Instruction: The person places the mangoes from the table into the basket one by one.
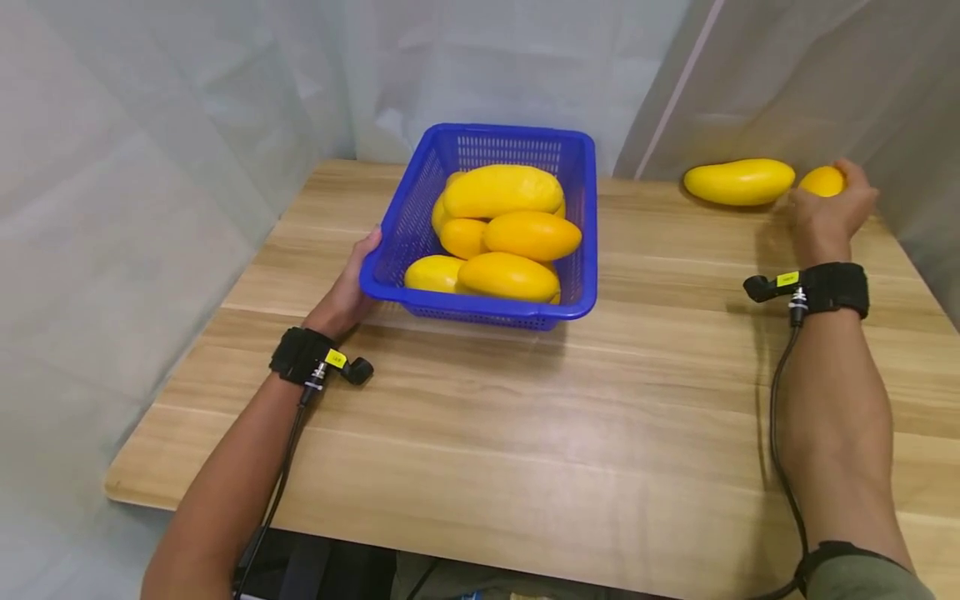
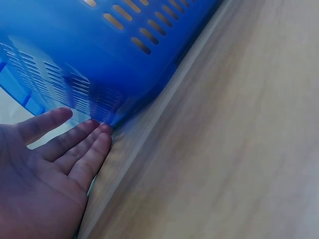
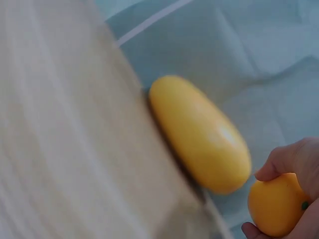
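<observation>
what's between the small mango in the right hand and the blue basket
Nothing visible blocks it. The right hand grips the small yellow-orange mango; a long yellow mango lies beside it at the far edge, and bare wooden table stretches to the blue plastic basket.

My left hand (image 1: 351, 287) forward, left of centre, fingers (image 2: 84, 144) straight, palm open and turned inward. Left forearm angled in from lower left. My right hand (image 1: 828, 208) stretched far forward-right, fingers (image 3: 286, 162) curled closed. Both wrists strapped with black camera bands.
</observation>
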